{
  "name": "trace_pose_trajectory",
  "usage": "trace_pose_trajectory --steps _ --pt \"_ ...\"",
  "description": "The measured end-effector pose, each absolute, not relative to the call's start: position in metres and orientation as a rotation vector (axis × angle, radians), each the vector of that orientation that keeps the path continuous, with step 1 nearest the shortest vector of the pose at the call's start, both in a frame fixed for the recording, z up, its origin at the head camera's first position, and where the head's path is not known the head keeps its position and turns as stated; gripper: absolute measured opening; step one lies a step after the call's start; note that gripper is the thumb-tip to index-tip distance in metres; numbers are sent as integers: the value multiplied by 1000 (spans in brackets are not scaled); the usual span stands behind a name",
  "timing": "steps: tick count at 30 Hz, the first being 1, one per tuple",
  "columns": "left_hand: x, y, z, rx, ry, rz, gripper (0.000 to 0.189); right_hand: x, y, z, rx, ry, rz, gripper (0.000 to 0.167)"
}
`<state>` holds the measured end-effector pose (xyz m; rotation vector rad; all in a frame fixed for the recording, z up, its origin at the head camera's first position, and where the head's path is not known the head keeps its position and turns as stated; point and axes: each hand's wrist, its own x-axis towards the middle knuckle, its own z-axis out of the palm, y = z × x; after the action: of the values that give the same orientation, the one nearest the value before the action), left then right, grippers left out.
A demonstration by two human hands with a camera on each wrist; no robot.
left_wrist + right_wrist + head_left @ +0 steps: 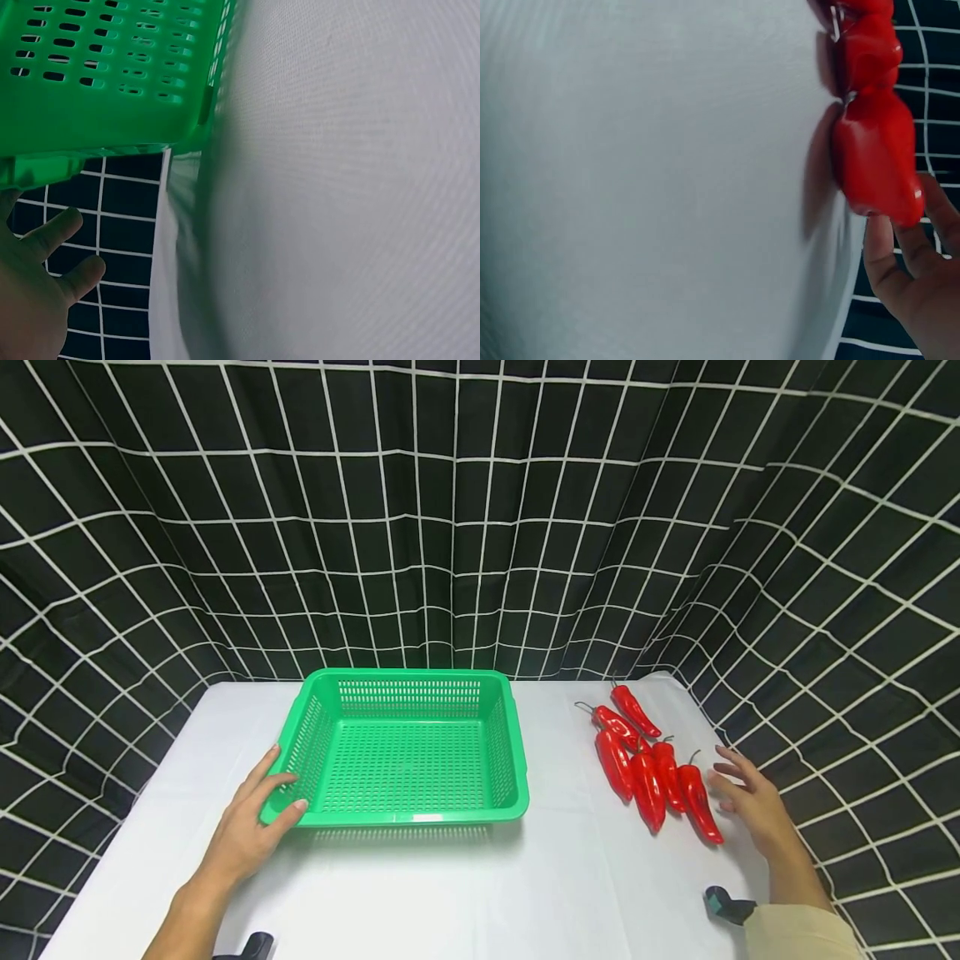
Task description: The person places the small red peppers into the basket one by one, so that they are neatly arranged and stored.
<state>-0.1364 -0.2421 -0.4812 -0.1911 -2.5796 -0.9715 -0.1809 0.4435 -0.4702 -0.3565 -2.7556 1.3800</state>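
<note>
A green perforated plastic basket (408,817) stands on the white table, with nothing in it. My left hand (246,828) is at its left side, fingers spread and fairly straight over the rim near the front corner; whether they touch it I cannot tell. Several long red peppers (647,793) with thin stems lie grouped on the right of the table. Beside the rightmost pepper (699,803) is my right hand (757,806), its fingers loosely bent and holding nothing. In the right wrist view, the nearest pepper (877,161) partly covers the fingertips.
White cloth covers the table (555,877). Black curtains with a white grid (472,527) rise behind it and along both sides. Dark strap-like pieces (727,906) show near both wrists, and a beige sleeve (802,931) covers the right forearm.
</note>
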Motion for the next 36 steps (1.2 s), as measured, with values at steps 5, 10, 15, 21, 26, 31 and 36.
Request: trace_pose_trajectory --steps 5,10,15,21,26,31,36 --pt "-136 -242 -479 -182 -2586 -988 37 -183 446 -475 -358 -2806 1399 74" --pt "-136 -241 -476 -178 -2587 -983 38 -186 447 -477 -289 -2852 1393 74" --pt "-136 -240 -476 -172 -2587 -979 39 -190 448 -479 -274 -2912 1351 74" --pt "-135 -240 -477 -176 -2601 -980 38 -192 450 -482 -240 -2973 1319 73" --pt "-134 -242 -480 -188 -2601 -994 39 -194 449 -484 -291 -3023 1285 77" --pt "-133 -241 -480 -194 -2596 -1001 37 -197 451 -488 -340 -3060 1262 84" --pt "-132 -239 -478 -181 -2605 -992 38 -197 450 -489 -394 -3045 1298 86"
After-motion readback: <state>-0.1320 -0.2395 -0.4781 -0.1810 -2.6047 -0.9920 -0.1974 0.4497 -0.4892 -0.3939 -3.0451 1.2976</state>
